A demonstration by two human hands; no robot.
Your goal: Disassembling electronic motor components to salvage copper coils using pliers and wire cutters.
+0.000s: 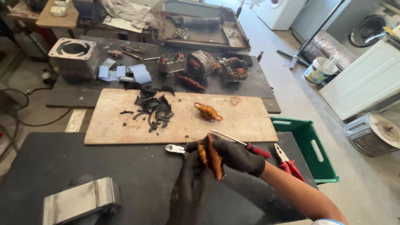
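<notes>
Both my hands wear black gloves and hold a bundle of copper wire coil over the dark workbench. My left hand grips the coil from below. My right hand closes on it from the right. Just behind the hands lie a red-handled screwdriver, small cutters and red-handled pliers. A second copper coil lies on the wooden board, beside a heap of black insulation scraps.
Motor stator parts and blue paper pieces sit on the far table, with a metal housing at its left. A metal block lies near left. A green crate stands on the floor at right, near a bucket.
</notes>
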